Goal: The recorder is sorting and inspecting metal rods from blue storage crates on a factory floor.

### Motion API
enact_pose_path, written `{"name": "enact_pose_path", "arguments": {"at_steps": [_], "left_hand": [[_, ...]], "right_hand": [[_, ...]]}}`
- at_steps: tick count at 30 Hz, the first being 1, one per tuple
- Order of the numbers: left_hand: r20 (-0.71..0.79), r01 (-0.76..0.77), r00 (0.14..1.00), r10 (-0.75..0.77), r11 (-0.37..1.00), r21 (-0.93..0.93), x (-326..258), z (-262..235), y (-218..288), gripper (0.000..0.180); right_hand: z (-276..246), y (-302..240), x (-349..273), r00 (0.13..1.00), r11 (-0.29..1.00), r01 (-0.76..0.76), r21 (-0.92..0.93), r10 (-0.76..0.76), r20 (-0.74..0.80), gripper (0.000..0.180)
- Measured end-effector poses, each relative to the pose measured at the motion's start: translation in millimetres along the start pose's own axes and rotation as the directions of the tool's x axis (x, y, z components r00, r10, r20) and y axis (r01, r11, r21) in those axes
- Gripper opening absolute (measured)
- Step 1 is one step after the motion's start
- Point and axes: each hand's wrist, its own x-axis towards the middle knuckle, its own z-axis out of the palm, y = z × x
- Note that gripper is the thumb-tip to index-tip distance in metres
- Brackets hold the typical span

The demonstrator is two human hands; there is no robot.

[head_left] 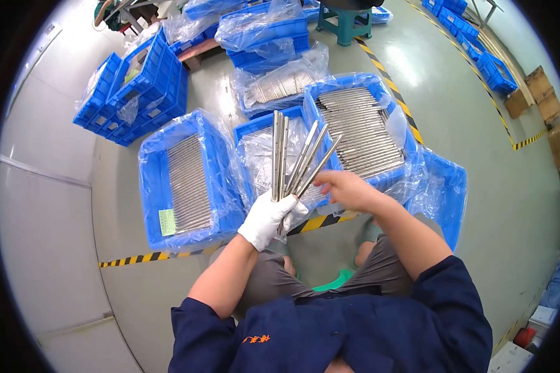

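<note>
Several metal rods [295, 158] fan upward from the gloved left hand [269, 217], whose grip is closed tight around their lower ends. Bare right hand [348, 188] touches the fan's rightmost rods with loosely curled fingers, above the blue crates [152, 186].

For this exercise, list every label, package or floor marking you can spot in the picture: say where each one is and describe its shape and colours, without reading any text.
Paper label: small pale-green rectangle on the near end of the left blue crate.
Plastic liners: clear bags lining the crates of metal rods.
Hazard tape: yellow-and-black striped line on the grey floor.
Cardboard boxes: brown, far right by the wall.
</note>
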Motion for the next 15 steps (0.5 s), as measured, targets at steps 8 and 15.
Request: {"name": "enact_pose_path", "arguments": {"at_steps": [8, 15], "left_hand": [[0.023, -0.014, 1.000, 0.015, 1.000, -0.025, -11.0, 1.4, 7.5, 0.020], [0.041, 0.002, 0.999, -0.001, 1.000, -0.027, -15.0, 6.6, 11.1, 0.019]], "right_hand": [[-31.8, -20.3, 0.4, 0.928, 0.862, 0.189, 0.470, -0.001, -0.372, 0.031], [-37.6, -25.6, -6.9, 0.966, 0.557, 0.240, 0.795, -0.061, -0.249, 0.033]]}}
